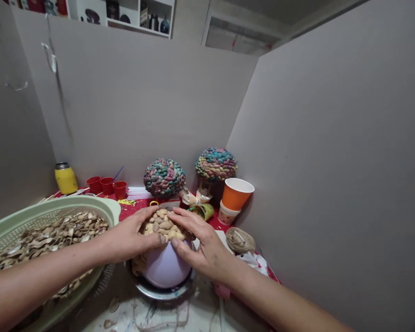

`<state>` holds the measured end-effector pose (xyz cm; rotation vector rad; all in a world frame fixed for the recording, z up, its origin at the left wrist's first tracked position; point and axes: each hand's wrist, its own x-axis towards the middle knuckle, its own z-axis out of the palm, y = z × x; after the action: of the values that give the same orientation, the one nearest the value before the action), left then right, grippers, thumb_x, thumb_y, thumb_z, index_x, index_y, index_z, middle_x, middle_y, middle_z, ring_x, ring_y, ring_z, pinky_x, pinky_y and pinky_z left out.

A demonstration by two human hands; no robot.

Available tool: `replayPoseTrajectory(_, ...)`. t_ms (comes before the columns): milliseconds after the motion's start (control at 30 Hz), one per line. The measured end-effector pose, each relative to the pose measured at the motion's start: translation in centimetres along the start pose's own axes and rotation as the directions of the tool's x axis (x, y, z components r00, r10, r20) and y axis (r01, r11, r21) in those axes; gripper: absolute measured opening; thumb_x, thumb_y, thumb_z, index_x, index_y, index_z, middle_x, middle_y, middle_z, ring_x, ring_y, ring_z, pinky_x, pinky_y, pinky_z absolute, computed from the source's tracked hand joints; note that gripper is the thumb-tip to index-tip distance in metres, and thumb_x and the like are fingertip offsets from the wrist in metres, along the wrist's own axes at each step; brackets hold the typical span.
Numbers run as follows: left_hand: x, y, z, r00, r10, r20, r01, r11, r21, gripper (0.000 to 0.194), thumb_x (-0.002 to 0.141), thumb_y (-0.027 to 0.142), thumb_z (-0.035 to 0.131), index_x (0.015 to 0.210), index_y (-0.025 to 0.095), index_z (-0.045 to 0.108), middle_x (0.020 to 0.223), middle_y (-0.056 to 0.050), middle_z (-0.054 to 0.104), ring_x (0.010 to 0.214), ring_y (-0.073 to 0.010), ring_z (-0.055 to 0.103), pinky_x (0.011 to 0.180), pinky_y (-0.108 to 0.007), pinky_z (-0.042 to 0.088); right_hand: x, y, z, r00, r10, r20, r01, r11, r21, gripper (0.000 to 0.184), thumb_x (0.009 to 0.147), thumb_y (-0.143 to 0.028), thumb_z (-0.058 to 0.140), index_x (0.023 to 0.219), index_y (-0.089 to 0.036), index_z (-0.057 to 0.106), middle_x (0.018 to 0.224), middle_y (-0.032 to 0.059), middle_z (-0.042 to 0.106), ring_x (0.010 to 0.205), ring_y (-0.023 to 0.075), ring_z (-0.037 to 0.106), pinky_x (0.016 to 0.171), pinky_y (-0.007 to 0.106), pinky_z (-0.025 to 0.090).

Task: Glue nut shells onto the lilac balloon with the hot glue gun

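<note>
A pale lilac balloon (168, 266) sits in a metal bowl (151, 292) in front of me. Peanut shells (162, 225) cover its top and part of its left side, while the front is bare. My left hand (136, 237) lies on the shells from the left, fingers stretched out and thumb along the lower edge of the shell layer. From the right, my right hand (202, 242) rests on them too, fingers extended and thumb at the front edge. The two hands frame the shells between them; my fingers hide parts of the sides.
On the left stands a green colander (115, 211) full of shells. Behind are red cups (107, 186), a yellow jar (65, 179), two painted shell-covered balls (164, 178) (216, 164), and stacked paper cups (235, 193). Twine (240, 240) lies right. Grey panels (152, 101) enclose the table.
</note>
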<state>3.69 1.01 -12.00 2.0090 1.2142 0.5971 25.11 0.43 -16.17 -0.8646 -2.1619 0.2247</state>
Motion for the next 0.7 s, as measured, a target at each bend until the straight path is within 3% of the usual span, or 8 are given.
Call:
replayPoseTrajectory(267,0.1,0.0,0.0,1.0,-0.03,0.005,0.03,0.999,-0.027,0.077,0.074,0.038,0.062,0.143,0.014,0.039,0.145,-0.011,0.052,0.128,-0.0293,0.051,0.107,-0.039,0.041,0.0,0.0,0.0,0.993,-0.088,-0.075,0.087,0.996,-0.015,0.041,0.085,-0.022,0.061,0.125,-0.015,0.058,0.13,0.019,0.057,0.12,0.0275,0.054,0.099,0.048,0.046)
replayPoseTrajectory(367,0.1,-0.2,0.0,0.999,-0.054,-0.005,0.054,0.998,-0.03,0.081,0.073,0.04,0.062,0.145,0.012,0.036,0.146,-0.012,0.05,0.13,-0.031,0.049,0.109,-0.041,0.038,0.1,-0.3,-0.4,0.975,-0.182,-0.124,0.173,0.981,-0.084,0.026,0.087,-0.021,0.062,0.113,-0.018,0.061,0.12,0.0143,0.06,0.112,0.0253,0.055,0.094,0.044,0.047)
replayPoseTrajectory(467,0.1,-0.3,0.1,0.998,-0.067,-0.018,0.067,0.997,-0.037,0.084,0.073,0.042,0.063,0.146,0.011,0.036,0.147,-0.013,0.049,0.131,-0.0321,0.048,0.11,-0.043,0.037,0.3,-0.9,-0.8,0.963,-0.252,-0.095,0.23,0.953,-0.199,0.01,0.09,-0.02,0.059,0.098,-0.019,0.064,0.103,0.0099,0.063,0.096,0.0231,0.057,0.083,0.04,0.047)
replayPoseTrajectory(700,0.1,-0.5,0.3,0.998,-0.058,-0.031,0.056,0.997,-0.043,0.082,0.073,0.041,0.065,0.145,0.012,0.038,0.146,-0.012,0.05,0.13,-0.0303,0.05,0.11,-0.041,0.037,0.8,-1.7,-1.3,0.94,-0.341,0.007,0.322,0.883,-0.341,0.01,0.092,-0.019,0.055,0.091,-0.015,0.063,0.087,0.0096,0.066,0.079,0.0214,0.054,0.072,0.036,0.043)
